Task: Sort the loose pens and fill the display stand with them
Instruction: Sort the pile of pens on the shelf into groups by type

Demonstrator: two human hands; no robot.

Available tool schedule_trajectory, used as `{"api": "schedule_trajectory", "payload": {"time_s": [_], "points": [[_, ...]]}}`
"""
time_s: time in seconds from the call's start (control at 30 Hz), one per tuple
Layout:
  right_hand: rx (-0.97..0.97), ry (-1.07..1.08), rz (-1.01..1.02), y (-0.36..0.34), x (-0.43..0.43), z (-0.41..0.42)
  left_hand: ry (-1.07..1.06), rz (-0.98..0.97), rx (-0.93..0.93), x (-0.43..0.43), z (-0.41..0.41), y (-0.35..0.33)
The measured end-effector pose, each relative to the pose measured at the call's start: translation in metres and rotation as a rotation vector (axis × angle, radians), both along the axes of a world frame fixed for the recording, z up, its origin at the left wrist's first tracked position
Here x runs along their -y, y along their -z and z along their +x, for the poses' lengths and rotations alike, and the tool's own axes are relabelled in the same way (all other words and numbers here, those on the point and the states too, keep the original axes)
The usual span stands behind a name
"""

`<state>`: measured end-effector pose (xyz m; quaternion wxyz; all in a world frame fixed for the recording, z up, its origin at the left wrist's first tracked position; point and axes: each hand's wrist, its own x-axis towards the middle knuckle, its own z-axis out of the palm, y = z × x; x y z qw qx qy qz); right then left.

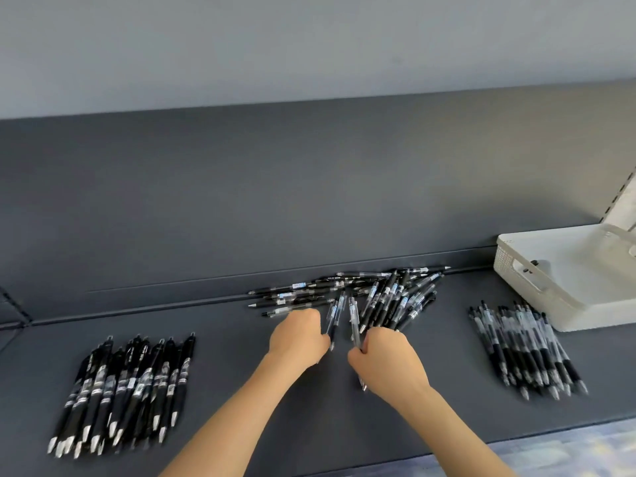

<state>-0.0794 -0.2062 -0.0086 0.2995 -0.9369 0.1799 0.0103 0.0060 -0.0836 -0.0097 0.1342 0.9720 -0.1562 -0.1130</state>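
Observation:
A loose heap of black and clear pens (pixel 358 292) lies at the back of the dark shelf. My left hand (pixel 297 335) grips a clear-barrelled pen (pixel 335 313) at the heap's front edge. My right hand (pixel 389 359) holds clear pens (pixel 353 320) whose tips stick out below the fist. A sorted group of solid black pens (pixel 127 387) lies at the left. A sorted group of clear-barrelled pens with black grips (pixel 526 349) lies at the right. No display stand shows in this view.
A white plastic basket (pixel 550 297) stands at the right, touching the back panel, close to the right pen group. The dark shelf (pixel 241 390) ends at a front edge near me, with patterned floor beyond. An upright back panel rises behind the heap.

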Motion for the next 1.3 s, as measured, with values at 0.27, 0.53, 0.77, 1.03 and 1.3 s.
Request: {"api": "schedule_trajectory", "payload": {"time_s": [0.27, 0.53, 0.77, 1.03, 1.3], "points": [[0.029, 0.072, 0.095, 0.008, 0.03, -0.01, -0.012, 0.137, -0.063, 0.017, 0.008, 0.003], [0.096, 0.094, 0.103, -0.007, 0.063, -0.022, 0.041, -0.117, -0.064, 0.051, -0.014, -0.026], [0.099, 0.209, -0.004, -0.022, 0.133, -0.056, 0.134, -0.35, -0.242, 0.126, -0.047, -0.033], [0.077, 0.364, -0.042, -0.018, 0.202, -0.083, 0.167, -0.417, -0.331, 0.2, -0.069, -0.023], [-0.02, 0.363, -0.051, -0.003, 0.243, -0.089, 0.197, -0.341, -0.305, 0.242, -0.075, -0.011]]}}
